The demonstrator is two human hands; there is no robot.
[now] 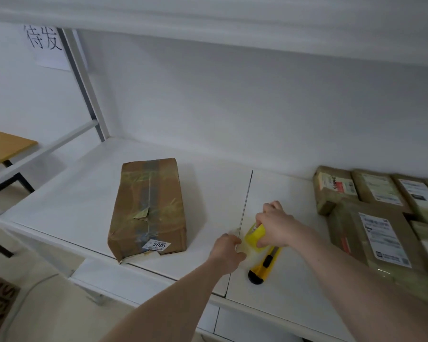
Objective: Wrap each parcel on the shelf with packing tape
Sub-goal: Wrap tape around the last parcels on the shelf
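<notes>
The roll of packing tape (254, 236) is largely hidden under the right hand (277, 224), whose fingers curl over its top and grip it; only the yellow side of the roll shows, standing on the white shelf (72, 206) just right of the seam between the two shelf boards. The left hand (229, 250) sits just beside the roll; its fingertips are pressed together as if pinching the clear tape end, though the tape itself is too faint to make out for certain. A yellow utility knife (263, 267) lies on the shelf directly below the roll, its upper end hidden behind the roll and the right hand; whether the blade is out cannot be told.

A brown paper parcel (148, 208) lies flat on the left shelf board, well apart from the hands, already crossed with glossy tape and bearing a small sticker reading 5005 at its near end; a torn flap shows near its middle. At the right, a group of labelled parcels (376, 218) lies packed close together, touching one another and cut off by the frame edge, so their number is unclear; their labels are too blurred to read. A paper sign (45, 45) with handwritten characters hangs at the upper left; a wooden table (3, 146) is cut off at the left edge.
</notes>
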